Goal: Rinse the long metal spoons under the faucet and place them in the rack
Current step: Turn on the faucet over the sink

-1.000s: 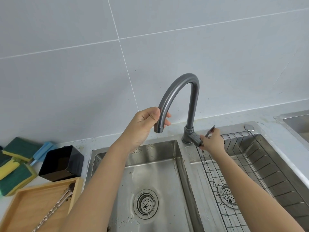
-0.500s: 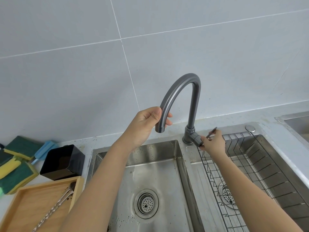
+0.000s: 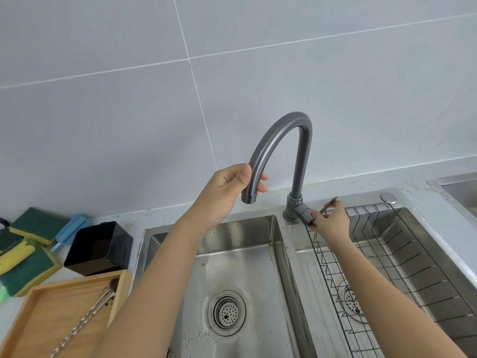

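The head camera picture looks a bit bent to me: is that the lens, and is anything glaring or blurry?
Head view: wide-angle lens bows the tile lines and sink edges; light is soft and even, with a mild sheen on the faucet spout held by the left hand; the right hand at the lever looks sharp; no water visible.

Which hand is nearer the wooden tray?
Left. The left hand grips the faucet spout above the left basin; the right hand is farther from the tray, at the lever.
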